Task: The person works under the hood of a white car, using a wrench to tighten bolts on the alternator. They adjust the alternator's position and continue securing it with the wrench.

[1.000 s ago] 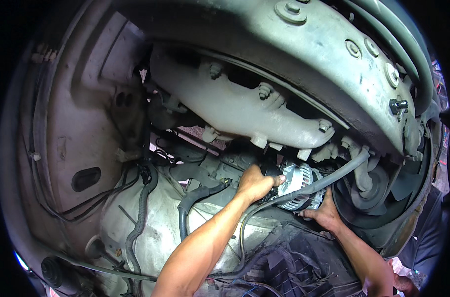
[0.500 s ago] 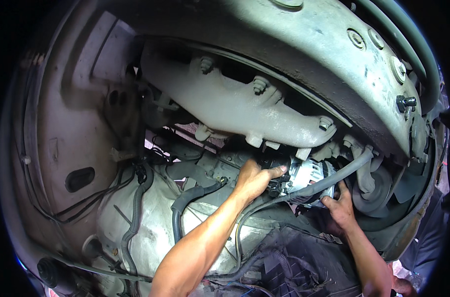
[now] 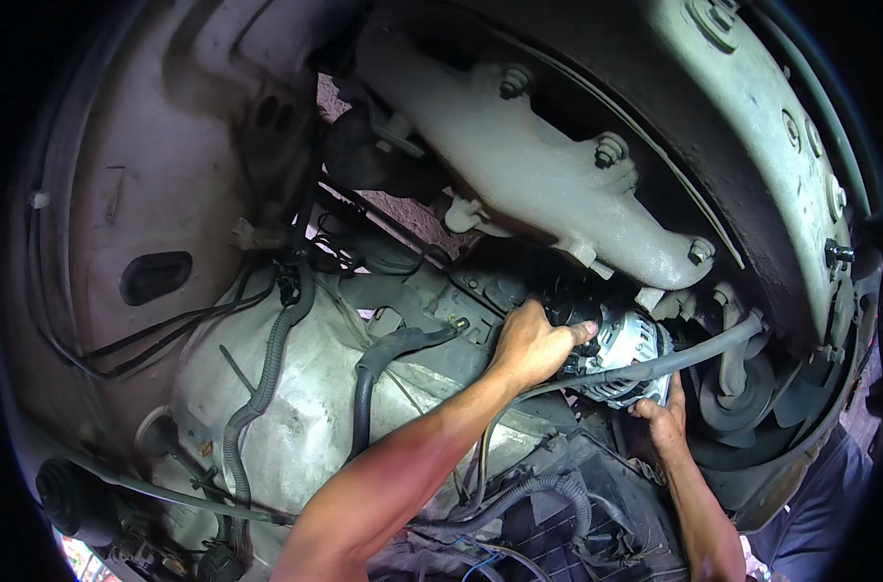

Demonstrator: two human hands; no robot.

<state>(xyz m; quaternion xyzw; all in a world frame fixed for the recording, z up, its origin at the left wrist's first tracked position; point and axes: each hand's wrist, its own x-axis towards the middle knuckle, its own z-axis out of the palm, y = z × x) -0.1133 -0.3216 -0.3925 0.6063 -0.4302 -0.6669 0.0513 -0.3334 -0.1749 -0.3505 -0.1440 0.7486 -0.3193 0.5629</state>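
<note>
A silver alternator [image 3: 628,338] with a black rear end sits below the exhaust manifold [image 3: 534,184], tilted in the engine bay. My left hand [image 3: 536,345] is closed around its black end, the thumb lying on top. At the opposite, lower right side, my right hand [image 3: 663,423] grips the silver housing with the thumb in front; some of its fingers are hidden behind it. A grey hose [image 3: 689,360] crosses in front of the alternator, between it and me.
Right of the alternator are a round pulley [image 3: 735,400] and a dark fan blade [image 3: 799,396]. Corrugated wiring conduit [image 3: 257,400] and a bent black hose [image 3: 363,398] run over a pale metal housing [image 3: 301,403]. Dark cloth [image 3: 818,504] shows at the far right.
My view has shifted, and the manifold appears farther right. The alternator has turned, showing more of its slotted lower face. Both hands keep their hold on it.
</note>
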